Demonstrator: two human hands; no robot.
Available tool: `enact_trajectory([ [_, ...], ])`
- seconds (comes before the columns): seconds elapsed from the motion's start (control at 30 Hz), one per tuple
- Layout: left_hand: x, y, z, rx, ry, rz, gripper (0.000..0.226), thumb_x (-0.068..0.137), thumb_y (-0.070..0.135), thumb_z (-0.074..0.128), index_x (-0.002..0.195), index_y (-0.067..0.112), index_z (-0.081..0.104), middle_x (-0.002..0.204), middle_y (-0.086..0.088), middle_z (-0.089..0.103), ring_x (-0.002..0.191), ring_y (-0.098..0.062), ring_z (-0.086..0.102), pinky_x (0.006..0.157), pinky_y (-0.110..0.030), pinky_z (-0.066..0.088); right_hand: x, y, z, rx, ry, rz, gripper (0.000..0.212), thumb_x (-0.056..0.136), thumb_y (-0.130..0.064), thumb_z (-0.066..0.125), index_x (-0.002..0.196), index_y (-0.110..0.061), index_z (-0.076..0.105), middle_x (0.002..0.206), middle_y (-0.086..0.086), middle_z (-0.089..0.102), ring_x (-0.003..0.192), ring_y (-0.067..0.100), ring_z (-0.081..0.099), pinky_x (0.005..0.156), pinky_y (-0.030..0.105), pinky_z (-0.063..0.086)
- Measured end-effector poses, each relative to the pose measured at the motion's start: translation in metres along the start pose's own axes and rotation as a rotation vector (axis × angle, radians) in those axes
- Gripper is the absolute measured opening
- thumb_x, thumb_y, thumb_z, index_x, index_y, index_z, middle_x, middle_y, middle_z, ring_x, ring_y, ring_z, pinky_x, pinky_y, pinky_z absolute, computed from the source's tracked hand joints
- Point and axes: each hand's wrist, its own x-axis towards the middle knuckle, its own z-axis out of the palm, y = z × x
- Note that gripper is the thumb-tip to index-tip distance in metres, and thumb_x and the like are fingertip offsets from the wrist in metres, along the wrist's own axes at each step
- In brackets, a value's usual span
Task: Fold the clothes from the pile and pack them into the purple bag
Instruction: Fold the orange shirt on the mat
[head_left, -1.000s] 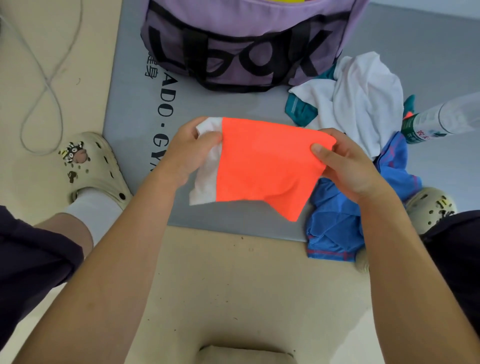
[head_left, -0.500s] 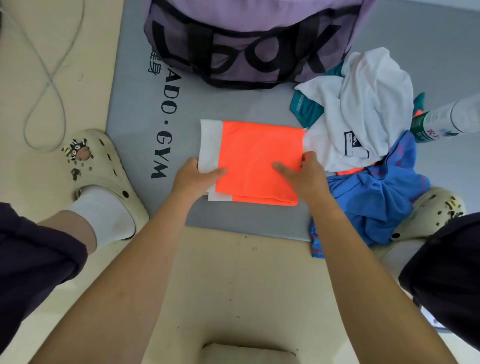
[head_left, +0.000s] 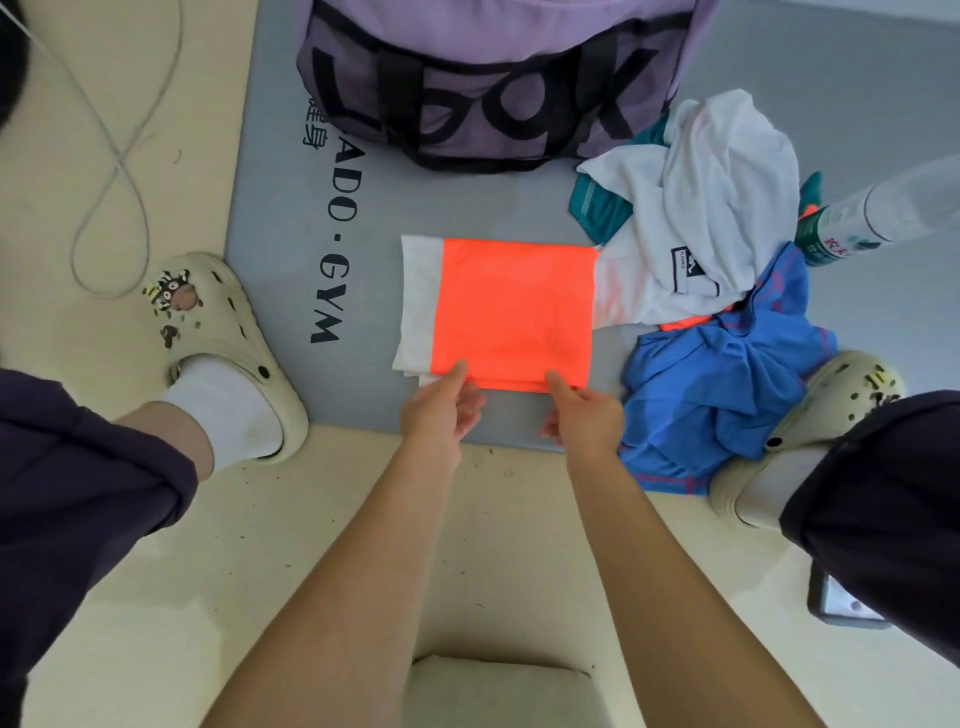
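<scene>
Orange and white, the folded shirt (head_left: 514, 312) lies flat on the gray mat (head_left: 291, 291), between the purple bag (head_left: 498, 78) and the hands. The left hand (head_left: 441, 410) and right hand (head_left: 584, 415) pinch its near edge; the fingers under it are hidden. The bag's top is cut off. The pile (head_left: 711, 260) sits just right.

Smooth orange cloth garment (head_left: 514, 312) on matt grey mat (head_left: 363, 405); purple fabric bag (head_left: 498, 78); clear plastic bottle (head_left: 883, 213).
</scene>
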Motion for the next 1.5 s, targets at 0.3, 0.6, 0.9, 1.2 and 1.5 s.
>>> enact_trajectory([
  [0.3,0.009,0.006,0.01,-0.262,-0.057,-0.013,0.036,0.094,0.025,0.066,0.122,0.004,0.059,0.106,-0.014,0.062,0.091,-0.022,0.064,0.068,-0.032,0.058,-0.008,0.0,0.004,0.671,-0.14,0.221,0.023,0.088,-0.017,0.072,0.074,-0.012,0.054,0.059,0.003,0.067,0.044,0.013,0.063,0.045,0.019,0.049],
  [0.6,0.003,-0.014,0.011,-0.355,0.01,0.014,0.009,0.091,-0.005,0.063,0.09,0.004,0.062,0.093,-0.008,0.067,0.088,-0.019,0.066,0.097,-0.035,0.053,-0.001,0.012,-0.005,0.694,-0.203,0.233,0.01,0.091,-0.014,0.066,0.086,-0.01,0.058,0.091,0.016,0.068,0.072,0.023,0.067,0.066,0.029,0.056],
  [0.9,0.0,-0.017,0.01,-0.063,-0.151,-0.162,0.04,0.09,0.041,0.067,0.098,0.002,0.064,0.09,-0.012,0.072,0.078,-0.018,0.071,0.063,-0.027,0.059,-0.014,0.001,0.012,0.691,-0.413,0.236,0.018,0.092,-0.017,0.065,0.104,-0.005,0.06,0.1,0.019,0.069,0.076,0.023,0.07,0.061,0.028,0.057],
  [1.2,0.007,-0.004,0.002,-0.247,-0.043,0.005,0.015,0.093,0.016,0.067,0.106,0.013,0.062,0.099,-0.005,0.069,0.077,-0.014,0.067,0.063,-0.025,0.058,-0.008,0.006,-0.001,0.605,-0.365,0.214,0.019,0.092,-0.027,0.066,0.103,-0.013,0.061,0.102,0.013,0.07,0.083,0.022,0.07,0.075,0.033,0.054],
  [1.5,0.018,0.007,-0.018,-0.161,-0.198,0.203,0.024,0.094,-0.007,0.056,0.112,0.008,0.062,0.116,-0.009,0.065,0.105,-0.024,0.064,0.097,-0.039,0.054,0.015,0.003,-0.02,0.531,-0.191,0.088,0.011,0.089,-0.016,0.07,0.087,-0.014,0.059,0.082,0.011,0.067,0.064,0.02,0.066,0.058,0.027,0.053],
])
